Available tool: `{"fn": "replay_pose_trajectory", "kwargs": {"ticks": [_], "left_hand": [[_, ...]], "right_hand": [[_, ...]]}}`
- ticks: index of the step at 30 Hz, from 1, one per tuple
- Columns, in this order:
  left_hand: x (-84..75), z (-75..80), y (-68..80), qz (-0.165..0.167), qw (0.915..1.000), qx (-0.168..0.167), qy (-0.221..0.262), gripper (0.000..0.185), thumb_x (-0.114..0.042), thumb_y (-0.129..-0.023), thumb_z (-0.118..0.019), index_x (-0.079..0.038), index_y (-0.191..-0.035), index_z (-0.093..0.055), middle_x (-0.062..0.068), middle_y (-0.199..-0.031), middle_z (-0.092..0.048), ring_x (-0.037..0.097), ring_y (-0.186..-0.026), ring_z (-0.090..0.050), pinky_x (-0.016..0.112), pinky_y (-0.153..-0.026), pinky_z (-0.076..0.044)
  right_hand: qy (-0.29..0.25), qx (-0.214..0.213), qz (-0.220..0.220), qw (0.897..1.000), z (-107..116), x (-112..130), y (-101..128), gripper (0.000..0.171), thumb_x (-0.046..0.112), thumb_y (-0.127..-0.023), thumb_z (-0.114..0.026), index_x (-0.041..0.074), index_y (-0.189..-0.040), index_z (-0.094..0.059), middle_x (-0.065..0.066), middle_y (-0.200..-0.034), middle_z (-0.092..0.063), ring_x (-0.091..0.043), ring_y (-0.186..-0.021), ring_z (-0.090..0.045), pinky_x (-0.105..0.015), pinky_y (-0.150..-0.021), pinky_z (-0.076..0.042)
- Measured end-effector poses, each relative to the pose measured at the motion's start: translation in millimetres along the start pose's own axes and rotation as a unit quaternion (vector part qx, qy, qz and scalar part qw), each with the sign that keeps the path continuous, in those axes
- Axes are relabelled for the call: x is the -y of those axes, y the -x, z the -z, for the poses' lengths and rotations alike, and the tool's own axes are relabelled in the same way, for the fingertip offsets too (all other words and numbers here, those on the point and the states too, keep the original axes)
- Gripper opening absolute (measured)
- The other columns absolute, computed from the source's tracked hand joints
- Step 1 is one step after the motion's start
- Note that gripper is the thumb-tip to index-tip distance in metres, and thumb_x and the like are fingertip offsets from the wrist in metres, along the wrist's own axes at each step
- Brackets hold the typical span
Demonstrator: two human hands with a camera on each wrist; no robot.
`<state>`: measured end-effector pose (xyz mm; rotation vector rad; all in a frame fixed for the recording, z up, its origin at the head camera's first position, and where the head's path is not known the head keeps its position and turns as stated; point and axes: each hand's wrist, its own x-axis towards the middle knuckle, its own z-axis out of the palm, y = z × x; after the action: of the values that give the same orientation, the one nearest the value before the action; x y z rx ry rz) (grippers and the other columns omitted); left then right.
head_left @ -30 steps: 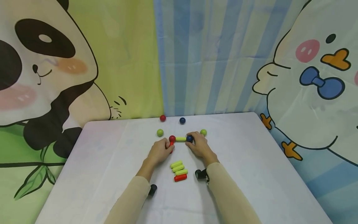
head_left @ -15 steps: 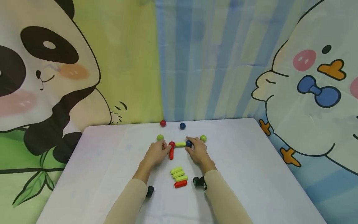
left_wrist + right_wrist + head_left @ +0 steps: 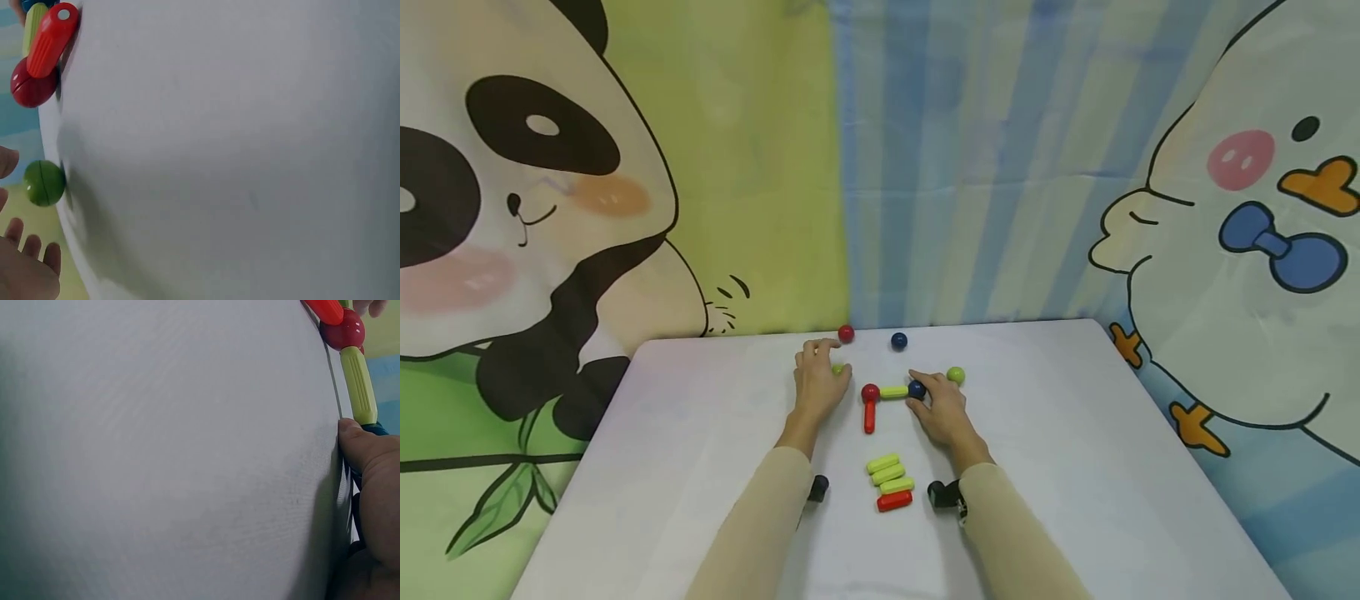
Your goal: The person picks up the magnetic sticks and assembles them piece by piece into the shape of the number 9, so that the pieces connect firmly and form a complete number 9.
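Head view: left hand (image 3: pixel 817 385) now up at 11 o'clock from the small build, off the red stick (image 3: pixel 869 416) it was pinching a second ago, fingers loose and spread around the green ball (image 3: pixel 837 368), touching or nearly touching it (cannot tell which). Left wrist view: same green ball (image 3: pixel 44 183) just beside the fingertips (image 3: pixel 31 246), not yet enclosed. Right hand (image 3: pixel 942 407) unmoved from half a second ago, thumb and forefinger pinching the blue ball (image 3: pixel 916 388) at the 3 o'clock end of the yellow-green stick (image 3: pixel 894 392). Red ball (image 3: pixel 870 392) at the 9 o'clock end, red stick hanging from it toward 6 o'clock, left standing on its own. Judged from this: corner joint done and released, a fresh ball being fetched for the free end of the red stick, blue end steadied meanwhile.

Spare pieces on the counter (image 3: pixel 1075 467): three yellow-green sticks (image 3: pixel 889 473) and a second red stick (image 3: pixel 894 501) stacked at 6 o'clock, another green ball (image 3: pixel 956 375) at 2 o'clock, loose red ball (image 3: pixel 846 334) and loose blue ball (image 3: pixel 898 340) at 12 o'clock near the back edge.

No brand, label or readable writing anywhere (only a cartoon panda and duck on the backdrop).
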<state>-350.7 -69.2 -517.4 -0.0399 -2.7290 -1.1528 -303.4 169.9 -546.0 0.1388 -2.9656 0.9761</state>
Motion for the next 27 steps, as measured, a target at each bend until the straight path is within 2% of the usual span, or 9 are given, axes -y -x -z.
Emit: {"fn": "replay_pose_trajectory", "kwargs": {"ticks": [4,7,11,14,18,21,27], "left_hand": [[4.8,-5.8,-6.1,0.019,0.9996,-0.004,-0.019,0.049,-0.019,-0.093,-0.07,-0.016,-0.14,-0.056,0.011,-0.152,-0.04,0.037,-0.135,-0.036,0.055,-0.103,-0.034],[4.6,-9.2,-13.0,0.02,0.9991,-0.002,-0.037,0.051,-0.019,-0.093,-0.07,-0.018,-0.142,-0.056,0.012,-0.156,-0.039,0.039,-0.14,-0.033,0.058,-0.102,-0.032],[-2.9,-15.4,-24.4,0.009,0.9961,0.036,-0.08,0.053,-0.02,-0.094,-0.066,-0.019,-0.146,-0.054,0.012,-0.158,-0.041,0.04,-0.144,-0.031,0.062,-0.103,-0.028],[-12.4,-17.8,-32.5,0.008,0.9909,0.065,-0.118,0.055,-0.017,-0.094,-0.062,-0.019,-0.148,-0.053,0.011,-0.158,-0.041,0.04,-0.146,-0.03,0.066,-0.104,-0.025],[-24.6,-17.6,-38.3,0.017,0.9841,0.082,-0.157,0.058,-0.01,-0.091,-0.058,-0.017,-0.148,-0.054,0.011,-0.159,-0.04,0.042,-0.145,-0.03,0.068,-0.105,-0.024],[-32.1,-17.0,-41.5,0.016,0.9791,0.096,-0.179,0.057,-0.009,-0.092,-0.056,-0.015,-0.149,-0.052,0.013,-0.157,-0.041,0.043,-0.143,-0.03,0.068,-0.107,-0.023],[-43.1,-16.8,-53.0,0.019,0.9709,0.112,-0.211,0.041,-0.016,-0.097,-0.057,-0.008,-0.137,-0.057,0.015,-0.135,-0.045,0.039,-0.13,-0.035,0.063,-0.106,-0.026]], "right_hand": [[-0.002,0.0,0.007,1.0,-8.4,4.6,0.9,0.054,0.03,-0.1,-0.068,0.025,-0.151,-0.052,-0.012,-0.143,-0.055,-0.037,-0.132,-0.05,-0.062,-0.108,-0.035],[0.004,0.009,0.006,1.0,-11.5,4.6,1.9,0.054,0.031,-0.1,-0.067,0.026,-0.152,-0.051,-0.011,-0.144,-0.054,-0.036,-0.132,-0.049,-0.062,-0.108,-0.034],[0.013,0.005,-0.002,1.0,-8.9,2.9,2.6,0.054,0.032,-0.1,-0.068,0.027,-0.151,-0.052,-0.01,-0.144,-0.054,-0.036,-0.131,-0.049,-0.061,-0.109,-0.034],[0.016,-0.007,0.01,1.0,-4.8,3.2,0.4,0.053,0.03,-0.1,-0.069,0.026,-0.15,-0.053,-0.011,-0.141,-0.056,-0.036,-0.129,-0.051,-0.061,-0.108,-0.035],[0.017,-0.002,0.025,1.0,-0.4,6.3,-2.8,0.054,0.031,-0.1,-0.067,0.025,-0.151,-0.052,-0.012,-0.141,-0.056,-0.036,-0.128,-0.051,-0.06,-0.108,-0.035],[0.012,0.0,0.02,1.0,2.0,7.7,-2.9,0.053,0.03,-0.1,-0.068,0.025,-0.151,-0.052,-0.012,-0.141,-0.056,-0.036,-0.128,-0.051,-0.061,-0.108,-0.035],[0.01,-0.007,0.013,1.0,6.5,6.1,-2.4,0.052,0.03,-0.1,-0.067,0.025,-0.151,-0.052,-0.01,-0.141,-0.056,-0.035,-0.129,-0.051,-0.06,-0.109,-0.034]]}}
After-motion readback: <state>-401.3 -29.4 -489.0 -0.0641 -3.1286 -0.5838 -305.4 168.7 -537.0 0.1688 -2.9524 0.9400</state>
